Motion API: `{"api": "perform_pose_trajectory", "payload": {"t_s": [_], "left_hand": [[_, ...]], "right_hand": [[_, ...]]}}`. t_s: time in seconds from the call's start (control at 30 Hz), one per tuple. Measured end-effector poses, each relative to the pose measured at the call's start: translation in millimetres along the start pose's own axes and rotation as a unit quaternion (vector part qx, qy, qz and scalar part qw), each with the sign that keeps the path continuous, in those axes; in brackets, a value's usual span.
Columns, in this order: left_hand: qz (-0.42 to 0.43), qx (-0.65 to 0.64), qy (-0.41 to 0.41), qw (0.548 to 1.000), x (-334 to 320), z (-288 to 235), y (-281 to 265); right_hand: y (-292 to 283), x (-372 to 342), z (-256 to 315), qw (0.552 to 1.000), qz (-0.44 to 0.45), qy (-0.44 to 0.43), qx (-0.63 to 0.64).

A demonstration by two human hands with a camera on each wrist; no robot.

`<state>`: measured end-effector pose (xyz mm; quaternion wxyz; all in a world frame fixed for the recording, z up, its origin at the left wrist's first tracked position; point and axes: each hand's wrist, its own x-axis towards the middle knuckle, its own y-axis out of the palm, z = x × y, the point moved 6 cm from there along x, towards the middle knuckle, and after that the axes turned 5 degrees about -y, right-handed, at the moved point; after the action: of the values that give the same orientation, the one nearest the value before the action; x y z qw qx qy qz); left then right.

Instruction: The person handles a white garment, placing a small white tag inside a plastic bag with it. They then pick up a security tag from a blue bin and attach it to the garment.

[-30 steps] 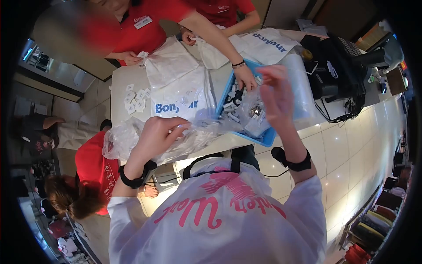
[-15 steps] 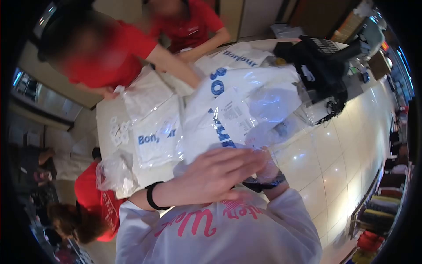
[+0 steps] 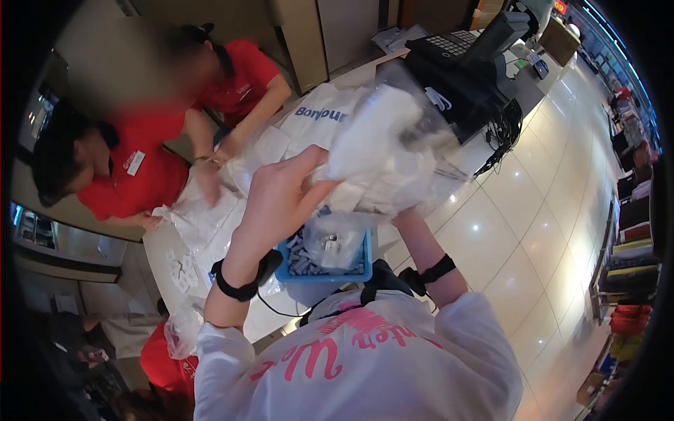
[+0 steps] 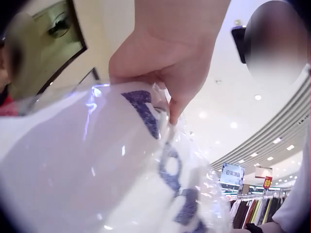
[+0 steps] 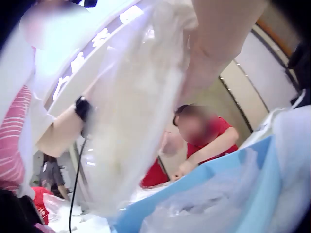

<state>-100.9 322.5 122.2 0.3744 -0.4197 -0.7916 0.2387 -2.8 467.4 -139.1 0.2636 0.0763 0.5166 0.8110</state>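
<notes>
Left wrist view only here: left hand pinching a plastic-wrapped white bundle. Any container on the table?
Observer: Yes, head view shows a blue tray at the table edge nearest the wearer.
Operator: Contents?
Observer: Many small pieces with a clear plastic bag on top.
Operator: Where's the right hand?
Observer: Right wrist view puts the right hand at the edge of the wrapped bundle; can't tell whether it grips.

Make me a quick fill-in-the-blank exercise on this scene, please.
The left hand pinches a white package wrapped in clear ____.
The plastic tray near the wearer is colored ____.
In the head view, the blue lettering reads ____.
The polo shirts opposite are ____.

Missing words: plastic; blue; Bonjour; red.
</notes>
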Motion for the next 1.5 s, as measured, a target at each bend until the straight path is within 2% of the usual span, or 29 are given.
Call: {"api": "perform_pose_trajectory", "payload": {"t_s": [0.07,0.13,0.17,0.23,0.27,0.3,0.33,0.37,0.43,0.47,0.53,0.57,0.63,0.67,0.7,0.73,0.77,0.8,0.87,0.9,0.93,1.07,1.2,1.27,1.3,1.33,1.4,1.47,1.5], "left_hand": [[0.003,0.013,-0.02,1.0,22,8,0],[-0.025,0.049,-0.104,0.993,47,31,-3],[-0.028,0.024,-0.098,0.994,45,18,-4],[-0.038,0.035,-0.073,0.996,65,9,-9],[-0.044,0.034,-0.069,0.996,62,9,-8],[-0.008,-0.024,-0.079,0.997,70,23,-4],[-0.013,-0.022,-0.083,0.996,71,28,-2],[-0.03,-0.023,-0.094,0.995,73,32,-4],[-0.052,-0.02,-0.114,0.992,72,45,-8],[-0.095,-0.068,-0.143,0.983,70,58,-13],[-0.153,-0.11,-0.172,0.967,64,80,-18],[-0.129,-0.124,-0.158,0.971,57,83,-8],[-0.1,-0.172,-0.174,0.964,45,86,-4],[-0.114,-0.172,-0.182,0.961,42,96,-6],[-0.179,-0.198,-0.159,0.951,37,109,-14],[-0.243,-0.219,-0.139,0.935,26,122,-25],[-0.272,-0.126,-0.188,0.935,10,137,-40],[-0.285,-0.12,-0.203,0.929,-9,148,-52],[-0.386,-0.141,-0.197,0.89,-55,167,-79],[-0.398,-0.135,-0.212,0.882,-83,177,-81],[-0.405,-0.125,-0.274,0.863,-119,192,-76],[-0.352,-0.018,-0.502,0.79,-264,220,-32],[-0.329,0.004,-0.573,0.751,-360,214,15],[-0.3,0.027,-0.618,0.726,-388,211,29],[-0.305,0.007,-0.629,0.715,-392,207,29],[-0.306,0.007,-0.637,0.708,-400,209,31],[-0.329,0.21,-0.55,0.738,-408,211,21],[-0.366,0.225,-0.562,0.707,-436,240,22],[-0.386,0.21,-0.583,0.684,-453,257,24]], "right_hand": [[-8,4,7,1.0,-0.007,-0.004,0.023],[1,-6,21,0.994,-0.065,0.008,0.088],[5,-2,26,0.994,-0.056,0.005,0.089],[25,-2,42,0.982,0.109,-0.133,0.074],[17,-3,33,0.984,0.103,-0.125,0.078],[7,0,29,0.988,0.021,-0.14,0.053],[0,7,30,0.986,-0.053,-0.158,0.025],[2,11,34,0.986,-0.047,-0.155,0.026],[56,1,54,0.973,0.054,-0.177,0.14],[53,5,49,0.974,0.06,-0.167,0.139],[61,16,49,0.959,0.156,-0.238,-0.021],[66,24,47,0.96,0.163,-0.225,-0.022],[77,35,55,0.943,-0.006,-0.216,-0.252],[87,45,58,0.944,0.003,-0.205,-0.258],[95,58,65,0.939,-0.001,-0.231,-0.256],[103,70,69,0.934,-0.005,-0.252,-0.253],[113,85,69,0.933,0.008,-0.259,-0.251],[124,104,70,0.931,0.021,-0.268,-0.247],[131,138,67,0.952,-0.103,-0.16,-0.242],[122,168,63,0.955,-0.055,-0.195,-0.219],[104,201,56,0.955,-0.008,-0.226,-0.192],[11,297,35,0.918,-0.229,-0.225,-0.232],[-47,334,13,0.924,-0.257,-0.15,-0.24],[-62,337,18,0.868,-0.292,-0.135,-0.378],[-78,350,19,0.868,-0.276,-0.183,-0.37],[-73,343,21,0.868,-0.274,-0.174,-0.376],[-64,329,25,0.87,-0.253,-0.12,-0.405],[-104,352,38,0.931,-0.165,-0.082,-0.317],[-111,345,48,0.925,-0.153,-0.075,-0.339]]}}
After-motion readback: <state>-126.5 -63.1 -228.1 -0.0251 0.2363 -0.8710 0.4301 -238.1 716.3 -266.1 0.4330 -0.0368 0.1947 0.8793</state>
